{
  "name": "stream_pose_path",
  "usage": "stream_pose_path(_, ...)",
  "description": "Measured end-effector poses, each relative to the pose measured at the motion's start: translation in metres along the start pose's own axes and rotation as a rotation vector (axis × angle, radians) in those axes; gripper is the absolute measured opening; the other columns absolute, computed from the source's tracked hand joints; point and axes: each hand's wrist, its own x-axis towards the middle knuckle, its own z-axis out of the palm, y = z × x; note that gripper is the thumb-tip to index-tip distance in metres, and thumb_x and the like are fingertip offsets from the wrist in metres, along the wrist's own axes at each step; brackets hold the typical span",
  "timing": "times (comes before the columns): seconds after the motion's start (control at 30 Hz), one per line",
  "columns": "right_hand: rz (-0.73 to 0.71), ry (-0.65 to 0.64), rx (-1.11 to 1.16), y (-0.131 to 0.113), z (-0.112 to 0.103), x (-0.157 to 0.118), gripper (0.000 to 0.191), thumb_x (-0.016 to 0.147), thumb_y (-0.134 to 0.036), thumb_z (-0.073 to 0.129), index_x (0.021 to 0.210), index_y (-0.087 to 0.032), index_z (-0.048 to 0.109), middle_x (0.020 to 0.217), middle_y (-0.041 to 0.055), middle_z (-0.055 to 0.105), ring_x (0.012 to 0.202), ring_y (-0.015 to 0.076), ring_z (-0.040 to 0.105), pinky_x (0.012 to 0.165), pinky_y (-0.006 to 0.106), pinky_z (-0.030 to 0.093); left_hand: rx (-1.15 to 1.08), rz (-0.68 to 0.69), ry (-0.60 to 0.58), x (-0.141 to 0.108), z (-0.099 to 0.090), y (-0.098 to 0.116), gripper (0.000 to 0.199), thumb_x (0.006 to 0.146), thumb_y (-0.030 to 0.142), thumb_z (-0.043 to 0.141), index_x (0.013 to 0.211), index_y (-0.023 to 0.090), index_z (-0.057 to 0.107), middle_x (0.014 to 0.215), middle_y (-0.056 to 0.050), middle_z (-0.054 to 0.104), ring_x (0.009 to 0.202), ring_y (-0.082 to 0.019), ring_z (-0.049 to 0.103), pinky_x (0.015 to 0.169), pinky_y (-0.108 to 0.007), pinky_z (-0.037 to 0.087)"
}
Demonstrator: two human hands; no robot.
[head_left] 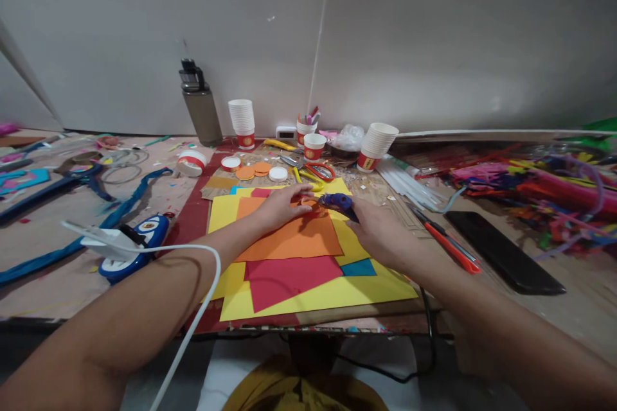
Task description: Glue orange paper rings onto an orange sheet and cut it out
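Cable [193,246] crosses forearm [154,302] — left fingers [299,191] pinch orange paper [314,202], right fingers [362,213] wrap blue tool [336,201].

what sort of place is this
Probably a craft workspace, perhaps a small workshop: a rectangular orange paper sheet lies front and centre, flat round orange paper discs lie beyond it, and a tangled heap of thin multicoloured strips sits at the right.
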Motion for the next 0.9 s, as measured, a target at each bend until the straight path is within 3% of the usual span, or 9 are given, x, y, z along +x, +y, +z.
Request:
stream_pose_path(0.3, -0.049, -0.017, 0.108, 0.003, 0.01, 0.008, 0.037, 0.088, -0.015, 0.049, 0.125, -0.017, 0.055, 0.115, 0.0132, 0.068, 0.104, 0.0256, 0.063, 0.082, 0.032, 0.045, 0.014, 0.018, 0.014, 0.001, 0.001, 0.002, 0.052, 0.079, 0.027, 0.068, 0.128, 0.021, 0.055, 0.122, -0.01, 0.067, 0.114, -0.022, 0.062, 0.104, -0.04, 0.044)
stream_pose_path(0.63, -0.057, -0.036, 0.182, 0.008, 0.011, 0.014, 0.034, 0.088, -0.018, 0.054, 0.121, -0.017, 0.057, 0.109, 0.0121, 0.07, 0.096, 0.0244, 0.064, 0.078, 0.031, 0.046, 0.012, 0.015, 0.033, 0.003, 0.001, -0.001, 0.052, 0.077, 0.024, 0.07, 0.127, 0.021, 0.056, 0.125, -0.009, 0.066, 0.115, -0.022, 0.062, 0.103, -0.039, 0.045)
stream_pose_path(0.9, -0.114, -0.056, 0.294, 0.013, 0.014, 0.015, 0.035, 0.086, -0.015, 0.053, 0.121, -0.018, 0.055, 0.119, 0.0092, 0.067, 0.104, 0.0235, 0.061, 0.087, 0.031, 0.045, 0.03, -0.011, 0.033, 0.001, 0.0, 0.009, 0.051, 0.077, 0.021, 0.069, 0.126, 0.019, 0.056, 0.123, -0.009, 0.067, 0.114, -0.021, 0.063, 0.103, -0.037, 0.046)
